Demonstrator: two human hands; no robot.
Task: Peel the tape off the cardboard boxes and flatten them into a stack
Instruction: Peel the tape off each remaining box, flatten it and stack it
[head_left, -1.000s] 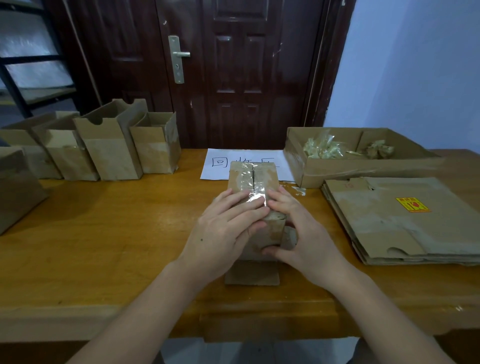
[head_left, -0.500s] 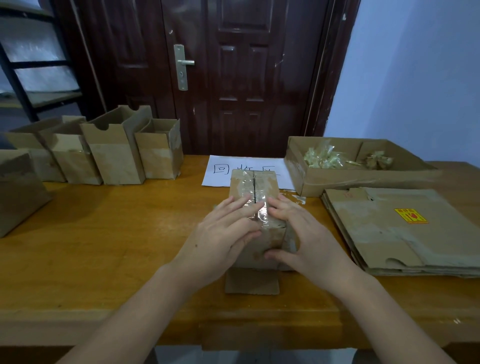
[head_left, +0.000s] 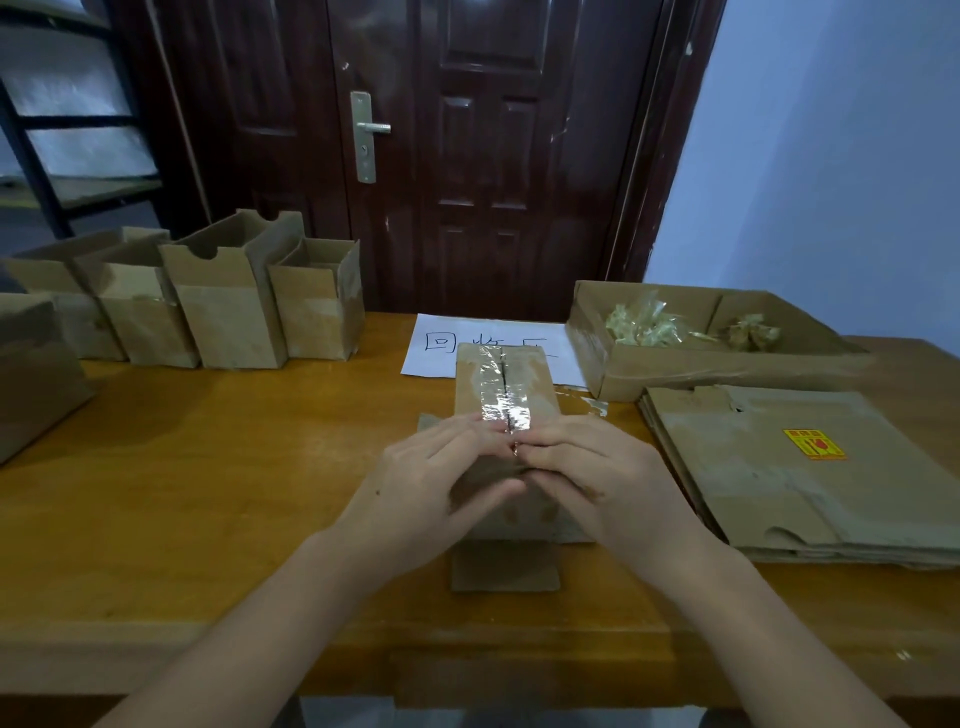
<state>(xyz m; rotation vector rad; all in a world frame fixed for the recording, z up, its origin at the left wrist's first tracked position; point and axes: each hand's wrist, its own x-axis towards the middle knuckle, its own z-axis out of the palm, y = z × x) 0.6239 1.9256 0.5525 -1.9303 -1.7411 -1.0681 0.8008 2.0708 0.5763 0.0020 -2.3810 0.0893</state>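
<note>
A small cardboard box (head_left: 532, 387) lies on its side on the wooden table (head_left: 218, 467), its top seam covered by a strip of clear tape (head_left: 501, 400). My left hand (head_left: 441, 493) and my right hand (head_left: 597, 478) rest on the box's near end, fingertips meeting at the near end of the tape. Whether a finger has lifted the tape's edge is hidden. A stack of flattened boxes (head_left: 800, 478) lies to the right.
Several open upright boxes (head_left: 228, 312) stand in a row at the back left, another box (head_left: 36, 374) at the far left edge. A shallow cardboard tray (head_left: 701, 364) holds crumpled tape. A white paper sign (head_left: 447, 343) lies behind the box. A dark door is behind the table.
Both hands slid toward me along the box, from the middle of the tape to its near end. The camera view shifted slightly.
</note>
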